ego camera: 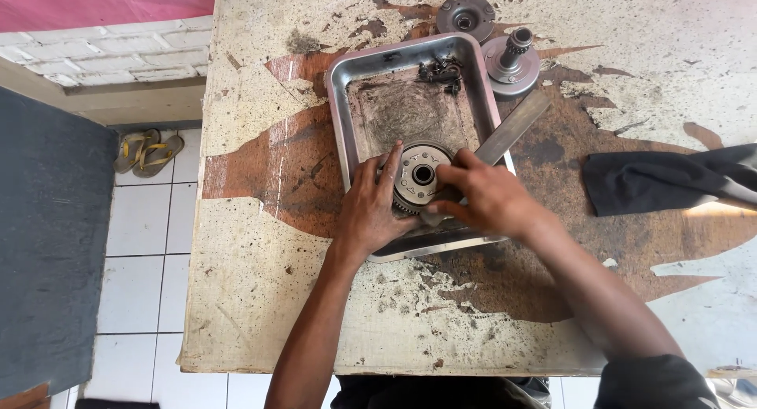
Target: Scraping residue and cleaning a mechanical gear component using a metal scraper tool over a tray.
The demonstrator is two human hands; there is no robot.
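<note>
A round toothed metal clutch part [420, 175] with a centre hole lies in the near end of a dirty steel tray [337, 101]. My left hand [371, 208] grips its left side, fingers curled over the rim. My right hand [485, 197] touches its right side with the fingertips and also covers the near end of a flat metal bar [512, 129] that leans over the tray's right rim. A few small dark parts [441, 70] lie in the tray's far end.
Two round metal clutch pieces [465, 16] [512, 60] sit beyond the tray on the worn, peeling table [260, 283]. A dark cloth [662, 180] lies at the right. Sandals [147, 150] rest on the tiled floor at the left.
</note>
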